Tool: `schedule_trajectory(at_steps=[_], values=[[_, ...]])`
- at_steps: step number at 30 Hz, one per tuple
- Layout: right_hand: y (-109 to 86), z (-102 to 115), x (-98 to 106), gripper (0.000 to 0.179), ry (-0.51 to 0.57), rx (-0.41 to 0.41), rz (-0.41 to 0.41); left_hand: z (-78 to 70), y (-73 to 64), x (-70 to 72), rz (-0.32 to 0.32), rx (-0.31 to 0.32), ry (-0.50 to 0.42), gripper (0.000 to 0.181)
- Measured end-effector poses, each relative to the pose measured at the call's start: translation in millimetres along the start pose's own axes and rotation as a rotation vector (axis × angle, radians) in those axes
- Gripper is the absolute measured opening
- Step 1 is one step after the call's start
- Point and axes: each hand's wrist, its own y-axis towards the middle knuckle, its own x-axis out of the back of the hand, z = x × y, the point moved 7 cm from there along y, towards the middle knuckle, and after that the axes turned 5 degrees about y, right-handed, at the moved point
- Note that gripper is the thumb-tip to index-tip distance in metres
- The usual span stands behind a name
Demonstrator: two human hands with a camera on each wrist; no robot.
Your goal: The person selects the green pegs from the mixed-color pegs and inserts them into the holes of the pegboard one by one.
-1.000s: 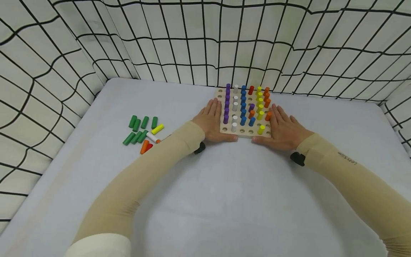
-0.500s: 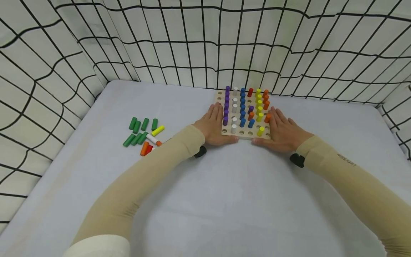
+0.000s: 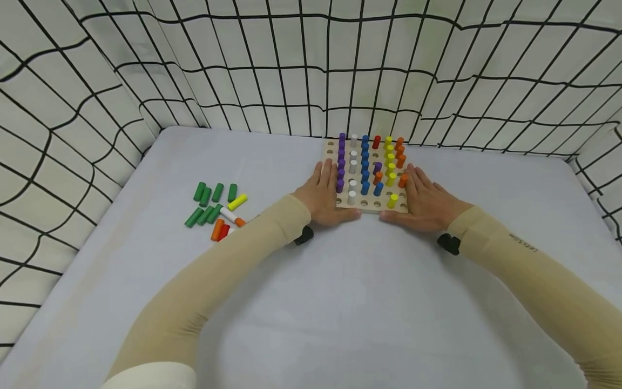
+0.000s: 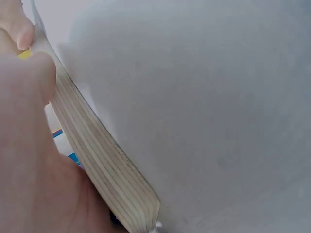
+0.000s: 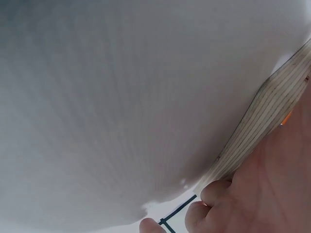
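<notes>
Head view: pegboard (image 3: pixel 370 209) near the middle of the counter's far edge; counter (image 3: pixel 340 302) white-topped. Left hand (image 3: pixel 322 197) lies along the board's left side, right hand (image 3: pixel 427 202) along its right; fingers straight on both, thumbs pointing inward along the near edge, tips apart. Upright in the board: purple, white, blue, yellow and orange pegs, mostly in single-colour columns; one column mixed. Loose toward the counter's left edge: seven green pegs, a yellow peg (image 3: pixel 237 202), a white peg (image 3: pixel 227 214), orange ones and a red peg (image 3: pixel 223 232), partly cut off by the left sleeve (image 3: pixel 243 259).

Left wrist view: board's layered wooden side runs diagonally, left hand against it. Thumb at top left probably the right hand's; soft focus.

Right wrist view: same layered side, right hand's palm against it, a sliver of orange beyond.
</notes>
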Motion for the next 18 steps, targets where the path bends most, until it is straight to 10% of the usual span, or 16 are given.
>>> schedule_trajectory(at_steps=[18], values=[[-24.1, 13.5, -9.1, 0.123, -0.073, 0.056, -0.057, -8.8, -24.4, -10.5, 0.014, 0.010, 0.003, 0.117]])
